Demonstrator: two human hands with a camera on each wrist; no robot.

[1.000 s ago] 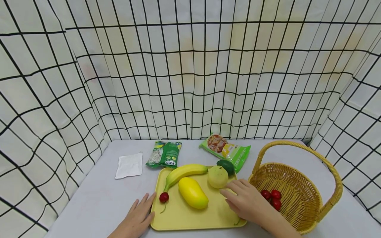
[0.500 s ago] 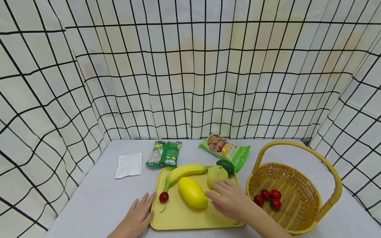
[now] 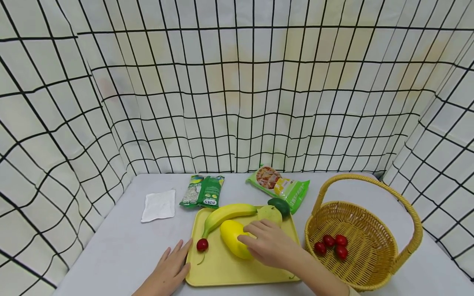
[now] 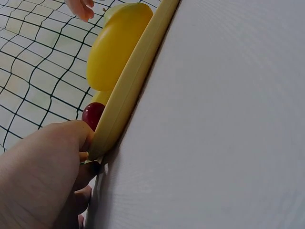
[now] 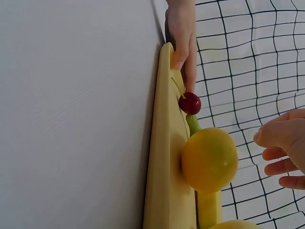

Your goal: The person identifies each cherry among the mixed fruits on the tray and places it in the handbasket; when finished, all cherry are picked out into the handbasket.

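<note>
My left hand [image 3: 168, 265] rests at the left edge of the yellow tray [image 3: 222, 276], thumb and fingers touching its rim. My right hand [image 3: 270, 243] hovers over the tray with loosely bent fingers and holds nothing. Below its fingertips lies a plump yellow mango-like fruit [image 3: 231, 236]; the right wrist view shows a gap between the hand and this fruit [image 5: 209, 160]. A red cherry [image 3: 202, 245] with a thin stem lies near my left fingers. Behind are a banana [image 3: 227, 213], a round yellow-green fruit [image 3: 269, 213] partly covered by my right hand, and a dark green avocado-like fruit [image 3: 280, 206].
A wicker basket [image 3: 385, 246] with a tall handle stands right of the tray, several cherries [image 3: 335, 246] inside. Behind the tray lie a green packet [image 3: 203, 192] and a light-green food bag [image 3: 279, 187]. A white cloth square [image 3: 158, 205] lies at left. Grid-patterned fabric surrounds the table.
My right hand has moved left across the tray, from its right edge to over the yellow mango-like fruit, uncovering a cherry in the basket. My left hand has stayed at the tray's edge.
</note>
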